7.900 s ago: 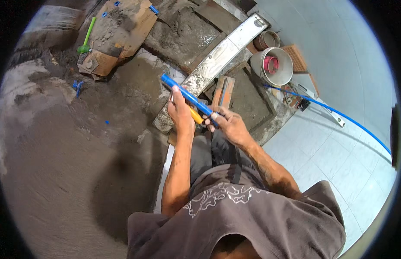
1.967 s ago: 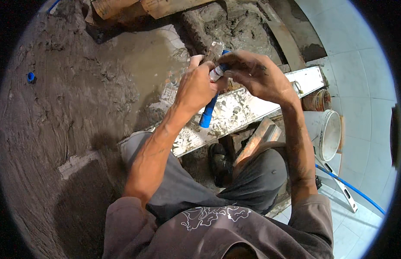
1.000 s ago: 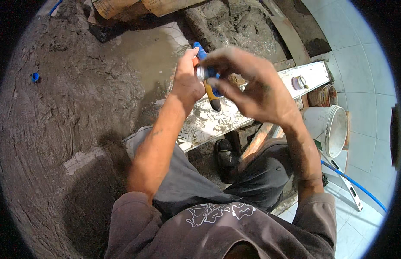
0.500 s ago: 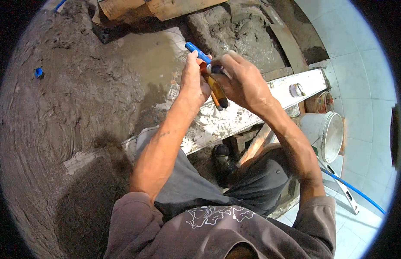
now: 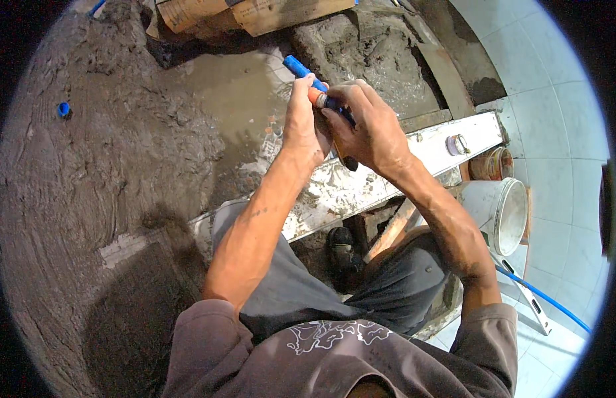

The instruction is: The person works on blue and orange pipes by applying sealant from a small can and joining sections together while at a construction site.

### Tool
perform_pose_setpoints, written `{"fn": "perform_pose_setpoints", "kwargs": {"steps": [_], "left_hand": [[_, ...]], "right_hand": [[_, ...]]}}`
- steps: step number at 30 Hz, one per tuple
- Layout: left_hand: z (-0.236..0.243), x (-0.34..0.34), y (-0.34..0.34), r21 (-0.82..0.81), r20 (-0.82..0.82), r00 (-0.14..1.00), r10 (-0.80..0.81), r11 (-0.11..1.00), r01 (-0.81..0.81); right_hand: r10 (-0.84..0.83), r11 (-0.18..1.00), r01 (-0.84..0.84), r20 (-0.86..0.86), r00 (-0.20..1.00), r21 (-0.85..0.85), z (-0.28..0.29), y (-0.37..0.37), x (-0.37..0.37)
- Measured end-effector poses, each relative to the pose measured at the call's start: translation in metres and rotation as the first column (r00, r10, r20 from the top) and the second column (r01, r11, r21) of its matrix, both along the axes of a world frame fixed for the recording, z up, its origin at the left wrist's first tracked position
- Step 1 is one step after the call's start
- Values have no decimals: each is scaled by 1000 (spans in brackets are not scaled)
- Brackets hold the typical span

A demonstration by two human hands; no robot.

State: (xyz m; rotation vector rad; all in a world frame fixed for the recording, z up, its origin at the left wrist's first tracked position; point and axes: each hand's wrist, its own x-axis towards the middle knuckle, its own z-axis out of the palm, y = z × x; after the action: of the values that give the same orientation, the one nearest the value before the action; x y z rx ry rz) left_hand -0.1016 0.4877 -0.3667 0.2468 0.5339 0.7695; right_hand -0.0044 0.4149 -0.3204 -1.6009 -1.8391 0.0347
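Observation:
Above the white board, both my hands meet around a blue pipe (image 5: pixel 297 65). My left hand (image 5: pixel 300 123) is closed on the pipe, its thumb against it. An orange piece (image 5: pixel 314 95) with a pale ring shows between the hands. My right hand (image 5: pixel 374 126) is closed, its fingers pinching a dark blue piece (image 5: pixel 332 104) beside that ring. Below my palms, the black end of a tool handle (image 5: pixel 350 163) sticks out; the rest of the tool is mostly hidden, and I cannot tell which hand bears it.
A mud-spattered white board (image 5: pixel 424 156) crosses before my knees, bearing a small ring-shaped roll (image 5: pixel 457 144). Wet mortar (image 5: pixel 122 152) spreads left, with a blue pipe end (image 5: pixel 64 109) standing in it. A white bucket (image 5: pixel 494 209), a rusty can (image 5: pixel 492 164) and a blue hose (image 5: pixel 540 296) are right.
My right hand has closed in around the dark blue piece, and its fingers have shifted. The tool's yellow-orange handles, plainly visible before, are now largely covered by my hands.

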Motion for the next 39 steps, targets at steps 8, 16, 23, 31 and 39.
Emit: {"fn": "perform_pose_setpoints", "kwargs": {"steps": [8, 16, 23, 31, 39], "left_hand": [[-17, -3, 21, -48, -25, 983, 182, 982, -183], [-16, -24, 46, -107, -46, 964, 263, 958, -267], [-16, -31, 49, -63, -67, 957, 283, 956, -287], [4, -22, 39, 9, -163, 897, 411, 910, -415], [-9, -17, 41, 70, -167, 848, 503, 864, -498]], "right_hand": [[-125, 992, 107, -486, 865, -66, 22, -6, 22], [-82, 996, 86, -489, 868, -13, 35, -27, 37], [87, 996, -87, -317, 944, 12, 29, -24, 18], [134, 986, -123, -97, 986, 110, 17, -16, 18], [89, 996, -85, -155, 984, 33, 17, -14, 26]]}}
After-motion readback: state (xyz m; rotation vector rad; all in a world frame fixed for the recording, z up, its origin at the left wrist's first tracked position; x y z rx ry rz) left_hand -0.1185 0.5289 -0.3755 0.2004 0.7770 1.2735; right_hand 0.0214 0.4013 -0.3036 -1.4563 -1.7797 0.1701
